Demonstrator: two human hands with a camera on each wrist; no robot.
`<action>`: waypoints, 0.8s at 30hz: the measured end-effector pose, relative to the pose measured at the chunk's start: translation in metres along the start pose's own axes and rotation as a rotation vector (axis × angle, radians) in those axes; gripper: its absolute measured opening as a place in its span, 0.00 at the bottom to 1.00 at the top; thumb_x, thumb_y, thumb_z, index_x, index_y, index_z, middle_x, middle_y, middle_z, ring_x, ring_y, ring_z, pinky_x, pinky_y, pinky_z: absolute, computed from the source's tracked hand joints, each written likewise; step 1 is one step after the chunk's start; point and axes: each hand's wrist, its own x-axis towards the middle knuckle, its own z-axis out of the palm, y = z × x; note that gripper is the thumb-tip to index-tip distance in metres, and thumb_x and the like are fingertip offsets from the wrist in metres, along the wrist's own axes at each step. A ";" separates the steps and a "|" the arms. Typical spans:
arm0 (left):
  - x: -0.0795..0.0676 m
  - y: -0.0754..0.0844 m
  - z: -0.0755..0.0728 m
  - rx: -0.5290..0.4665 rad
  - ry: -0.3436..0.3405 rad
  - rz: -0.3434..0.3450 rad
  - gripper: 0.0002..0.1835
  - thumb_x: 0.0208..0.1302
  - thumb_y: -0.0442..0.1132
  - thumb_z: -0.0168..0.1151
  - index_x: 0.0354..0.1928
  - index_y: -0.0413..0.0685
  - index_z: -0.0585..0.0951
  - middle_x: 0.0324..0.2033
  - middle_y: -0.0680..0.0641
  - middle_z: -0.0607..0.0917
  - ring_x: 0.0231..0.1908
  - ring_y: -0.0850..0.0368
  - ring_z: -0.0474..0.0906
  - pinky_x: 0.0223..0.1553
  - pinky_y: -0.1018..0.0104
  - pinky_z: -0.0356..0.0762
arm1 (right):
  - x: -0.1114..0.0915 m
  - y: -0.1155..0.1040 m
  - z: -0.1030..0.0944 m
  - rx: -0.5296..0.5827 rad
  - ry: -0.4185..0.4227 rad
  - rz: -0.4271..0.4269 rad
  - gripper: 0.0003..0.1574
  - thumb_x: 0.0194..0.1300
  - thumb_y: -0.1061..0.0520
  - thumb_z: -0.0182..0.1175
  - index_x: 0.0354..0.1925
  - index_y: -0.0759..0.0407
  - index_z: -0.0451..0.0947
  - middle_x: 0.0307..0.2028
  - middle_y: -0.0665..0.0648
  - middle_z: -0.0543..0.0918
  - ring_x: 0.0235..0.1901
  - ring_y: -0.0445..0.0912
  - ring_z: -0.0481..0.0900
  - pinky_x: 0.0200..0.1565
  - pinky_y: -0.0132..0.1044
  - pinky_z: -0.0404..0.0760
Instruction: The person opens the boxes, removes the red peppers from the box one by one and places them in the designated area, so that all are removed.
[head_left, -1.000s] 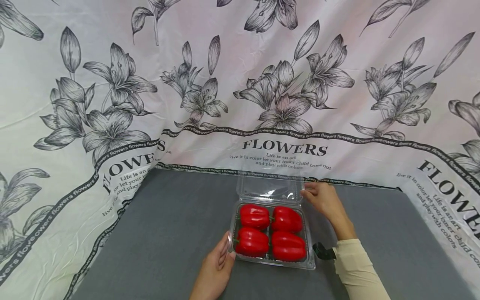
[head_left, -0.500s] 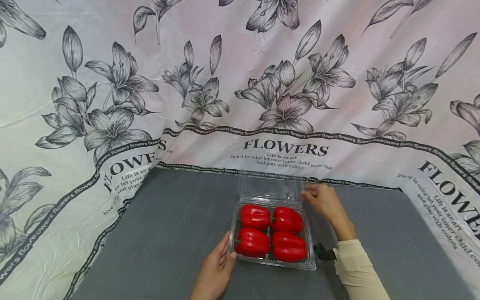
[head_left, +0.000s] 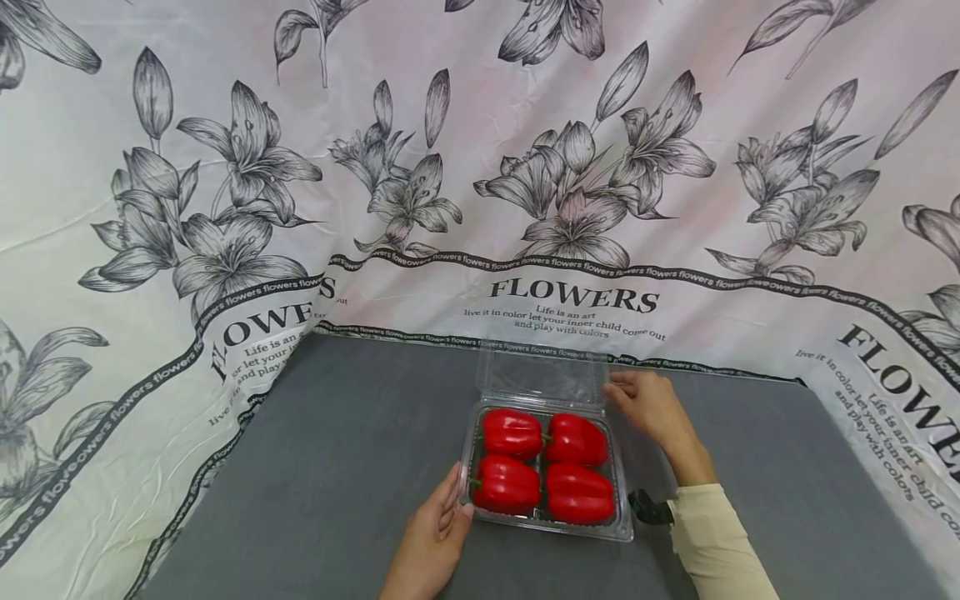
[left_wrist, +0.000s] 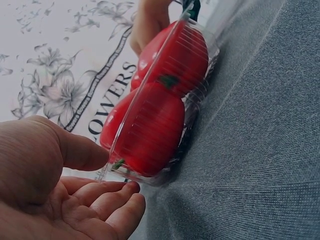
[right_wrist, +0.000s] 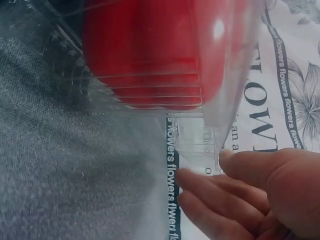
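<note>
A clear plastic clamshell box (head_left: 551,527) sits on the grey cloth, holding several red bell peppers (head_left: 507,485) with green stems, laid in two rows. Its see-through lid (head_left: 536,379) stands raised at the far side. At the box's left rim my left hand (head_left: 431,533) pinches the edge, thumb on top and fingers below. My right hand (head_left: 648,406) pinches the right edge of the lid between thumb and fingers. From the right wrist, the right hand (right_wrist: 240,195) grips the thin plastic edge beyond a red pepper (right_wrist: 145,55).
Grey cloth (head_left: 360,433) covers the table around the box. A white curtain (head_left: 405,300) with black lily prints and lettering hangs along the back and both sides. A dark strap-like object (head_left: 651,507) is at the right sleeve's cuff.
</note>
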 end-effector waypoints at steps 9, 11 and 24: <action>0.001 -0.002 0.000 -0.005 0.003 -0.006 0.34 0.79 0.38 0.60 0.80 0.32 0.61 0.76 0.31 0.66 0.74 0.37 0.65 0.67 0.52 0.72 | -0.016 -0.012 -0.012 -0.029 0.015 -0.029 0.32 0.79 0.52 0.62 0.68 0.74 0.74 0.61 0.73 0.83 0.55 0.64 0.87 0.54 0.59 0.86; 0.001 -0.002 0.001 -0.009 0.001 -0.001 0.34 0.79 0.38 0.60 0.80 0.32 0.61 0.76 0.30 0.66 0.74 0.36 0.65 0.67 0.52 0.72 | -0.022 -0.016 -0.016 -0.031 0.008 -0.061 0.33 0.78 0.51 0.63 0.69 0.73 0.74 0.62 0.73 0.82 0.55 0.64 0.86 0.54 0.59 0.86; -0.001 -0.002 0.000 -0.038 -0.022 0.011 0.35 0.80 0.37 0.60 0.80 0.32 0.59 0.76 0.28 0.64 0.75 0.35 0.64 0.65 0.59 0.76 | -0.074 -0.054 -0.031 -0.056 -0.162 -0.180 0.50 0.73 0.32 0.64 0.80 0.56 0.64 0.72 0.65 0.76 0.67 0.63 0.78 0.63 0.67 0.78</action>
